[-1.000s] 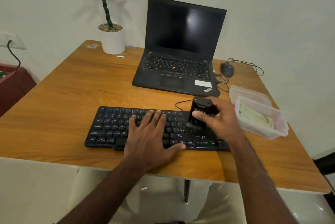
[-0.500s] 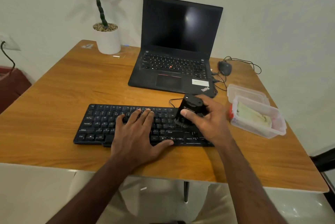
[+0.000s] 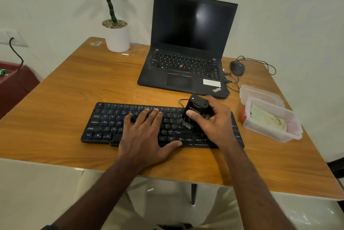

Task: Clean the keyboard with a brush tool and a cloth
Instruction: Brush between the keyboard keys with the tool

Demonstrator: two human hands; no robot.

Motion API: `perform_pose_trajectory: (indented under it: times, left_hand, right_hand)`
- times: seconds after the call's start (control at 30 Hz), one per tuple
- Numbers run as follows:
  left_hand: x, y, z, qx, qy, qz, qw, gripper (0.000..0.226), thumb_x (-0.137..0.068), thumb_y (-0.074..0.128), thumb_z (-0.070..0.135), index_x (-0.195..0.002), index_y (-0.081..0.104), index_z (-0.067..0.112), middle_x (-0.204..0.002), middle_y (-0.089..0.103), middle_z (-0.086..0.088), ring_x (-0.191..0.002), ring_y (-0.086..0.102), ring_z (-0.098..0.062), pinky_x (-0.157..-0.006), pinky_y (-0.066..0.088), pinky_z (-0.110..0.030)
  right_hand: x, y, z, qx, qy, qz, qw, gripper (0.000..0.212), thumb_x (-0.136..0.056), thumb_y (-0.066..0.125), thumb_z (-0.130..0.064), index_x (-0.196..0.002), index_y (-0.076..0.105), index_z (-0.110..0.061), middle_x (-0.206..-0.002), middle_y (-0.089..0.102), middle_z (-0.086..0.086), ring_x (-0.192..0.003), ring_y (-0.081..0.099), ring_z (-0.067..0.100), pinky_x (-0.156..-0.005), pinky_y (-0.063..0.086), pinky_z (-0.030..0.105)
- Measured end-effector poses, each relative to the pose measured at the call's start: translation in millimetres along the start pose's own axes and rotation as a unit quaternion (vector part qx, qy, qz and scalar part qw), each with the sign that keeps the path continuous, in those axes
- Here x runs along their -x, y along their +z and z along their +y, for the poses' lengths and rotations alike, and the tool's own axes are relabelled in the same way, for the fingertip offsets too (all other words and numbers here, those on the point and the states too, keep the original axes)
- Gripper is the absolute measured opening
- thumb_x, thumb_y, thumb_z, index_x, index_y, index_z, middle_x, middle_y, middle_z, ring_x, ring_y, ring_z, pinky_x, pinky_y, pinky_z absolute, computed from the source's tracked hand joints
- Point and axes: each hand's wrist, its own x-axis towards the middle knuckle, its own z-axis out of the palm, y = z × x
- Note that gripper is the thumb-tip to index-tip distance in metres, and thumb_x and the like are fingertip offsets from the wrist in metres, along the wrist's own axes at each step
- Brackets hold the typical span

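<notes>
Right hand grips the rigid, light brush tool by its body; left hand lies flat, steadying the probably light keyboard near the table's front edge.

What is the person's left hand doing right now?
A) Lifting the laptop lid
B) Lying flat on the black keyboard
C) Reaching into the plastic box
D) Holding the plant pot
B: the left hand lies with straight fingers spread flat on the keyboard, while the right hand grips the brush tool over the keys.
</notes>
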Motion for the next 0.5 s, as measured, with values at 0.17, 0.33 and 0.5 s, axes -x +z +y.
perform_pose_trajectory:
  times: [0.17, 0.33, 0.5]
  left_hand:
    - [1, 0, -1, 0.003, -0.002, -0.004, 1.000, 0.110, -0.076, 0.019, 0.096, -0.147, 0.045, 0.016, -0.152, 0.047, -0.003, -0.142, 0.038, -0.024, -0.112, 0.027, -0.060]
    - [0, 0, -1, 0.002, 0.003, -0.002, 1.000, 0.111, -0.076, 0.018, 0.096, -0.148, 0.043, 0.016, -0.154, 0.045, -0.002, -0.144, 0.036, -0.023, -0.113, 0.025, -0.060]
    - [0, 0, -1, 0.000, 0.000, -0.006, 1.000, 0.113, -0.074, 0.014, 0.097, -0.150, 0.040, 0.017, -0.156, 0.042, -0.001, -0.145, 0.033, -0.022, -0.114, 0.024, -0.059]
  right_hand:
    - [7, 8, -4, -0.027, 0.001, 0.003, 1.000, 0.033, -0.079, 0.084, -0.016, -0.108, 0.070, -0.014, -0.099, 0.071, -0.007, -0.094, 0.067, 0.010, -0.079, 0.054, 0.022]
    - [2, 4, 1, 0.006, 0.003, 0.011, 1.000, 0.034, -0.079, 0.083, -0.021, -0.110, 0.069, -0.016, -0.099, 0.071, -0.007, -0.093, 0.067, 0.008, -0.079, 0.053, 0.020]
    - [1, -2, 0, -0.036, 0.002, 0.043, 0.998, 0.031, -0.079, 0.083, -0.020, -0.106, 0.069, -0.014, -0.097, 0.072, -0.002, -0.092, 0.068, 0.012, -0.077, 0.056, 0.023]
